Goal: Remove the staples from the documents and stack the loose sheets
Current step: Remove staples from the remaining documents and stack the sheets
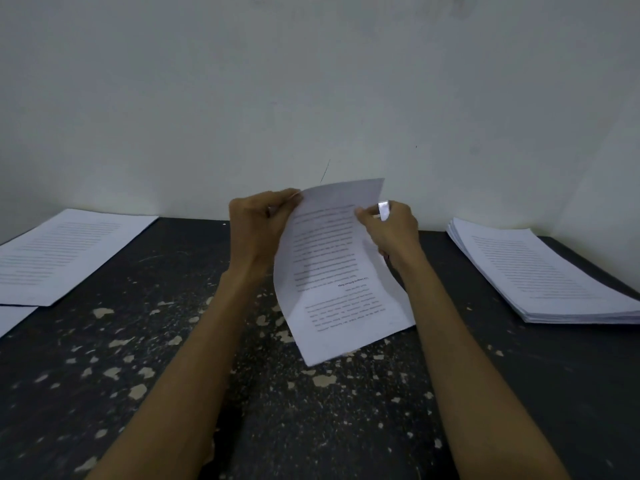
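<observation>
I hold a printed document upright above the middle of the dark table, its text upside down to me. My left hand pinches its top left corner. My right hand is curled at the top right part of the sheet and grips a small shiny metal tool. The staple itself is too small to make out. The document's lower end hangs down near the table top.
A thick stack of printed sheets lies at the right of the table. A thin printed sheet or set lies at the left, with another paper corner at the left edge. The worn dark table meets a pale wall behind.
</observation>
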